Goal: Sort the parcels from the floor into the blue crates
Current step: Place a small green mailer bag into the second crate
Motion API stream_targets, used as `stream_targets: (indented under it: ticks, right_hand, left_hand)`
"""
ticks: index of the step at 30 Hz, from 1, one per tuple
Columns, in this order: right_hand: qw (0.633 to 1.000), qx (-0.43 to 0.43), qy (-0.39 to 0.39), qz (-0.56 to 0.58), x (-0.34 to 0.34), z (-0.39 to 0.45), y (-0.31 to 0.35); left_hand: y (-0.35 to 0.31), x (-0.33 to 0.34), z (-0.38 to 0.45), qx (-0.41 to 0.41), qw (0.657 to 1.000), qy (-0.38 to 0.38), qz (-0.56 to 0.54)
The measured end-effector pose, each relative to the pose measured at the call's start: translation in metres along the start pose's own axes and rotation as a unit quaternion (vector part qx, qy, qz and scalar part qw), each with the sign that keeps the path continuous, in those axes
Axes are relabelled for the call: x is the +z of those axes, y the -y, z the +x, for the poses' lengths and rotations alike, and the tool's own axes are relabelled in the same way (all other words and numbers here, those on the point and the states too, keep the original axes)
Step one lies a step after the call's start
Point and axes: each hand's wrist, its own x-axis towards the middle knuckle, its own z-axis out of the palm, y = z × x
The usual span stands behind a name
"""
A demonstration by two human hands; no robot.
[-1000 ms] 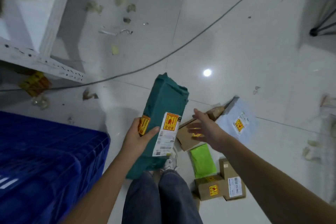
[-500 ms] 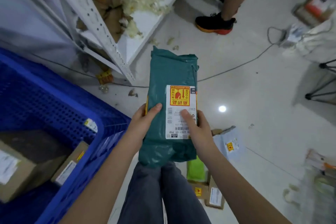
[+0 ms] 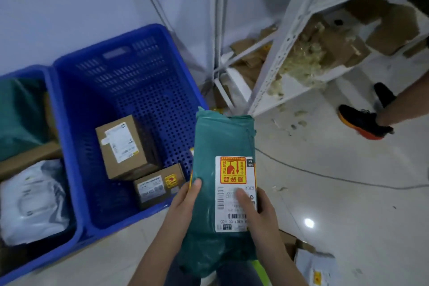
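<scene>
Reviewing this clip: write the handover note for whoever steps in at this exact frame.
Left hand and right hand both grip the green parcel, held label-up beside the nearer blue crate.
That crate holds two cardboard boxes. The far-left crate holds a white bag, a green bag and cardboard.
Done: several parcels crated.
Left: place the green parcel, probably in a crate; then the white mailer and other parcels on the floor at lower right.

Dim bluish indoor light; ceiling-lamp glare spot (image 3: 309, 223) on glossy floor (image 3: 348, 204); wide-angle bending at edges; slight motion blur throughout.
</scene>
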Motion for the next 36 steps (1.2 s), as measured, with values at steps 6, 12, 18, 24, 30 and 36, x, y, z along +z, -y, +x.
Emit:
stream_targets:
  ticks: [6, 12, 18, 24, 30, 36]
  right_hand:
    - [0.996, -0.015, 0.070, -0.055, 0.090, 0.022, 0.018]
    - [0.990, -0.027, 0.106, -0.093, 0.183, 0.052, 0.031]
    - [0.984, -0.007, 0.140, -0.112, 0.275, 0.092, 0.017]
    - [0.971, -0.016, 0.153, -0.185, 0.325, 0.122, 0.001]
    - [0.931, -0.034, 0.153, -0.329, 0.343, 0.155, -0.023]
    - [0.889, 0.006, 0.204, -0.409, 0.328, 0.169, -0.022]
  left_hand:
    - [-0.018, -0.083, 0.016, 0.041, 0.998, -0.028, -0.036]
    - [-0.039, -0.158, 0.050, 0.083, 0.994, -0.068, -0.017]
    - [-0.043, -0.214, 0.102, 0.133, 0.969, -0.165, 0.125]
    - [-0.040, -0.246, 0.147, 0.111, 0.944, -0.224, 0.216]
    - [-0.040, -0.244, 0.167, 0.071, 0.883, -0.290, 0.362]
    - [-0.028, -0.225, 0.172, 0.058, 0.794, -0.299, 0.527]
